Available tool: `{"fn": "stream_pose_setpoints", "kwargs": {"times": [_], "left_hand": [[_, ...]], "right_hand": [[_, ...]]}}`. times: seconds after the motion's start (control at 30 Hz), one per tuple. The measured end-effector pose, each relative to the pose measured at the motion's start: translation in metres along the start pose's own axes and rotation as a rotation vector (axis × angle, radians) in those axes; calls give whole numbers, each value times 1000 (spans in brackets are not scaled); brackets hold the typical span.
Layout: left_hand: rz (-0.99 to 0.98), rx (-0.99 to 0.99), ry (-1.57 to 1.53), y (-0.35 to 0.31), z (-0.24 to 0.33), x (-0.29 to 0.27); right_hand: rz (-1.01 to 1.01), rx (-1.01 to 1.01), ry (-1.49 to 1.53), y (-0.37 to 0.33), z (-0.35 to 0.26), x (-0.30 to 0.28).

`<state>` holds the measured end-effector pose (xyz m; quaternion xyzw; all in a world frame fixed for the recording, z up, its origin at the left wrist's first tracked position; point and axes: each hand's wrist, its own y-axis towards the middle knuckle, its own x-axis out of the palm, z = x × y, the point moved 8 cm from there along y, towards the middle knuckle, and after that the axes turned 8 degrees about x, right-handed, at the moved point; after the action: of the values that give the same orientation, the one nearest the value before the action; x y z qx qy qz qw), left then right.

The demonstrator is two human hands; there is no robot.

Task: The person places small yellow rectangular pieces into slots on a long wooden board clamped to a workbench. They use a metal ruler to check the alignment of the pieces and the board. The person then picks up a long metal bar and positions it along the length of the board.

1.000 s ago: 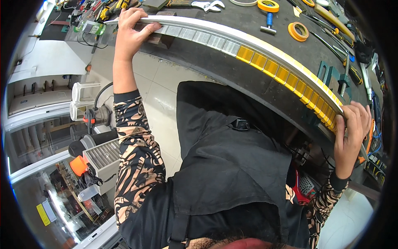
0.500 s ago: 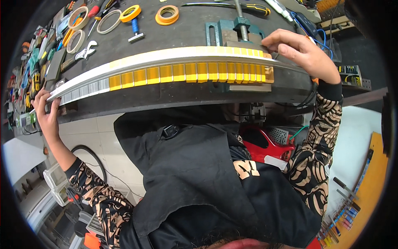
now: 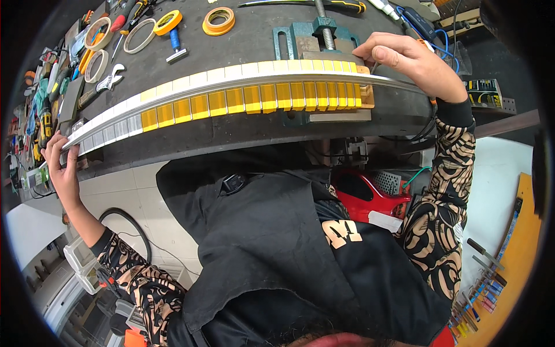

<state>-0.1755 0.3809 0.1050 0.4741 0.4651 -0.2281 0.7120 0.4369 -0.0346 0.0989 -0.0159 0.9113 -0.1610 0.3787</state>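
A long slim metal bar lies along a fretted guitar neck. Yellow tape covers most spaces between the frets; those toward the left end look silver. My left hand is closed round the bar's left end, thumb on the near side. At the other end, my right hand bends over the bar with its fingers curled; the palm side and some fingers are hidden. Behind the neck's bare wooden right end stands a green vise with a threaded screw.
Tape rolls, a blue-handled razor-shaped tool and an adjustable wrench lie on the dark bench. Many hand tools crowd its left side. A yellow-and-black screwdriver lies behind the vise. Below the bench edge is a red object.
The whole view has shifted slightly, so the bench things appear farther left and a little higher. Both hands keep their places at the bar's ends, with no clear movement along the neck.
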Motion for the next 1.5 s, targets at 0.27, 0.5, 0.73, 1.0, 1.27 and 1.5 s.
{"fn": "stream_pose_setpoints", "kwargs": {"times": [0.27,0.5,0.73,1.0,1.27,1.5], "left_hand": [[-19,4,14,3,-1,1],[-36,-24,-4,5,13,-6],[-25,-41,-47,9,26,-8],[-12,-46,-85,12,33,-10],[22,-44,-79,11,31,-10],[16,-53,-122,11,30,-10]], "right_hand": [[-35,72,73,15,7,2],[670,-171,-282,-29,-78,-6],[565,-241,-402,-5,-132,68],[606,-329,-475,-3,-123,73],[597,-274,-480,0,-114,74],[617,-278,-465,-2,-113,75]]}}
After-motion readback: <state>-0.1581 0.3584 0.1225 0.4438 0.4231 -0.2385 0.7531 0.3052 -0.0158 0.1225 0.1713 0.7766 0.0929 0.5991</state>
